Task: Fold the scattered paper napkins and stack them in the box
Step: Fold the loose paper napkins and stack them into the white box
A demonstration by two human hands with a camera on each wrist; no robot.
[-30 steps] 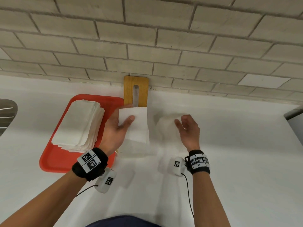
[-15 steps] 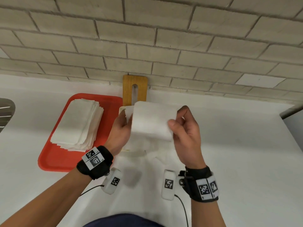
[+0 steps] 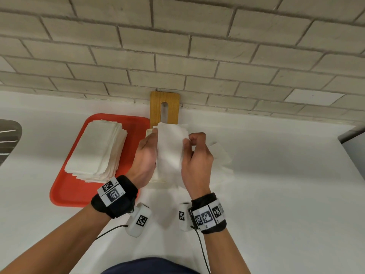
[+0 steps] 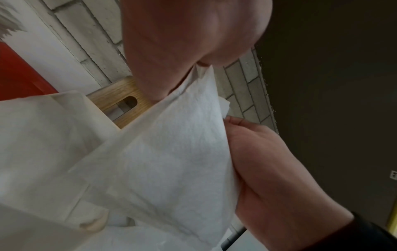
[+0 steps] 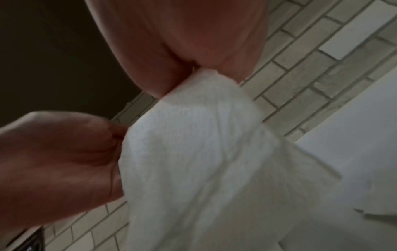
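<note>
Both hands hold one white paper napkin point(image 3: 169, 149) upright between them, just above the box. My left hand point(image 3: 153, 142) pinches its left edge and my right hand point(image 3: 188, 142) pinches its right edge. In the left wrist view the napkin point(image 4: 171, 161) hangs from my left hand point(image 4: 189, 71), with the right hand point(image 4: 257, 161) beside it. The right wrist view shows the napkin point(image 5: 204, 161) pinched by my right hand point(image 5: 204, 68). The cream box point(image 3: 148, 133) with a wooden end panel point(image 3: 165, 104) lies mostly hidden under the hands.
A red tray point(image 3: 69, 192) at the left carries a stack of folded napkins point(image 3: 96, 149). Loose napkins point(image 3: 222, 159) lie on the white table right of the box. The brick wall point(image 3: 177, 56) stands right behind the box. A dark object point(image 3: 7, 135) sits at the far left edge.
My right hand lifted a napkin off the table and met the left hand. The hands then came closer together, so the napkin between them is narrower now.
</note>
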